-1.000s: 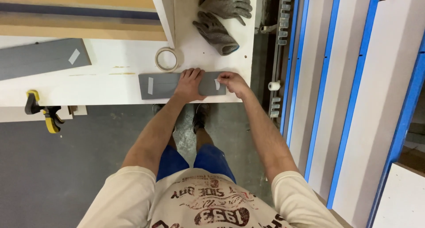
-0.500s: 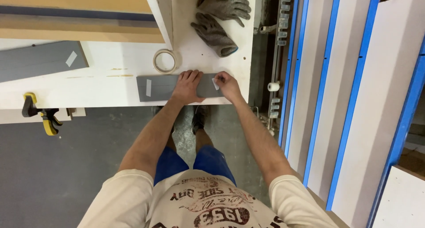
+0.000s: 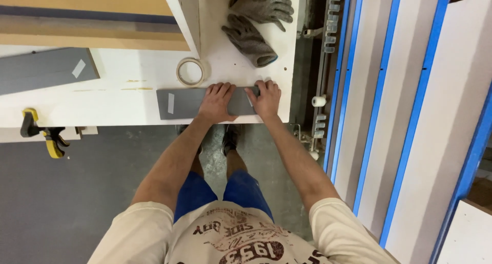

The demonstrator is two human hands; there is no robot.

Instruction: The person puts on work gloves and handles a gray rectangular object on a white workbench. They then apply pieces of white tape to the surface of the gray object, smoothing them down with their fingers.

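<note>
Both hands lay flat and unclenched, left hand point(image 3: 216, 101) mid-panel and right hand point(image 3: 266, 97) over the right tape, pressing the grey panel point(image 3: 185, 102) at the bench point(image 3: 128, 97) front edge; left tape point(image 3: 170, 103) already stuck.

Both arms bare, stretched fwd from shoulders, converging toward far end; elbows slightly bent. L forearm angles in from near-left, R forearm from near-right. Left hand point(image 3: 217, 102) palm down, flat, fingers together & extended, pointing far; wrist straight. Right hand point(image 3: 266, 98) just right of it, also palm down, fingers pointing far, spread a little, thumb out to left side. Hands near each other, not touching. Neither one closed in a grasp; both pressed flat.
</note>
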